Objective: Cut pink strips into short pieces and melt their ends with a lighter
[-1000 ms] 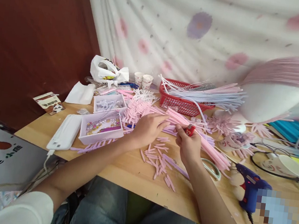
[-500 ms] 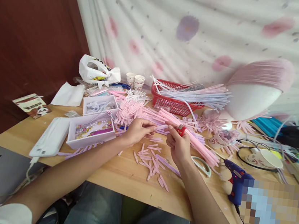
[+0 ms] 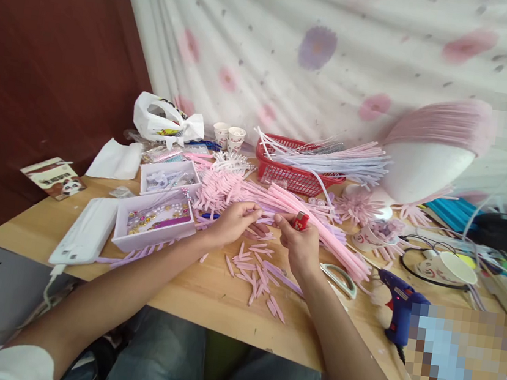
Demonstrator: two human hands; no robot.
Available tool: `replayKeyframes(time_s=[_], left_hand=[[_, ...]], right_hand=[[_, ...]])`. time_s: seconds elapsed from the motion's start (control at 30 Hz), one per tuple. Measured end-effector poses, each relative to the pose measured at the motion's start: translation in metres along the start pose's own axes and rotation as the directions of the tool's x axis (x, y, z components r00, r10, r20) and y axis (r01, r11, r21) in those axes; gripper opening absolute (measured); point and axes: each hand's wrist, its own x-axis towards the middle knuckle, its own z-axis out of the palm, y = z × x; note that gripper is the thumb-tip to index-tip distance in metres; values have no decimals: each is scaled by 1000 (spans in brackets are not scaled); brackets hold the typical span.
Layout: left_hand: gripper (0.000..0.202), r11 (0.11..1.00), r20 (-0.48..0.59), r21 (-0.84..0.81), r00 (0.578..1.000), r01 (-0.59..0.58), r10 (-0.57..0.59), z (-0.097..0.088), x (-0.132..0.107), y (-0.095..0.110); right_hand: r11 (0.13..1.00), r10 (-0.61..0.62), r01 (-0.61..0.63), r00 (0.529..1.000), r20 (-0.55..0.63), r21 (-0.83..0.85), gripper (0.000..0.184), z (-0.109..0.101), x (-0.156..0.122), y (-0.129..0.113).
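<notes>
Here, the right hand gripped a red lighter against its curled fingers; the left hand pinched a lavender chenille stem between both hands.

Lighter, one: red, compact, with pale marking on its face; held in the right hand, upper part jutting above the curled fingers. Strip, one: short, slim, lavender; lying roughly level between left hand and right, apparently pinched at both ends, tips hidden by fingers.
</notes>
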Motion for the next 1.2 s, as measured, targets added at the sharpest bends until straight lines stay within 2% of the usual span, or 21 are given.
replayKeyframes(time_s=[0.1,0.2,0.3,0.4,0.47,0.57,0.6,0.67,0.77,0.83,0.93,1.03,1.13,1.2], left_hand=[[32,999,-57,-49,998,-11,9,2,0,1],[18,992,-161,-111,986,-64,46,2,1,3],[10,972,-252,-196,964,-131,79,-4,3,9],[7,936,-298,-290,948,-199,109,-12,4,14],[6,919,-301,-351,951,-179,71,-15,4,16],[6,914,-221,-405,973,-34,-62,-12,3,15],[7,925,-187,-379,979,5,-82,-10,2,15],[16,969,-147,-245,988,13,-50,-4,-1,13],[28,997,-141,1,987,-80,79,4,-4,9],[28,991,-143,74,982,-110,120,7,-6,8],[25,989,-184,61,973,-133,142,7,-4,5],[29,989,-274,-7,952,-147,139,4,0,1],[35,990,-345,-60,933,-128,99,1,3,-2],[35,988,-367,-70,924,-140,105,2,3,-4]], right_hand=[[1000,-1,1,1000,-19,17,39,0,0,-1],[999,-10,10,1000,-20,39,38,-2,1,-1],[999,-10,11,1000,-29,49,37,-3,2,0],[999,-6,7,1000,-19,49,37,-3,2,0],[999,-5,6,1000,-6,47,36,-2,1,0],[999,-12,13,1000,-8,47,36,-1,0,1],[999,-18,19,1000,-15,51,36,-1,0,1],[998,-35,37,999,-31,55,36,-2,0,3],[997,-60,62,997,-48,43,35,-3,1,6],[997,-63,65,997,-46,34,35,-3,2,8],[998,-49,51,998,-47,44,36,-1,0,5],[993,36,-30,998,-53,110,40,0,-2,-1],[978,131,-130,991,1,163,41,1,-4,-3],[977,150,-155,988,48,144,38,2,-6,-2]])
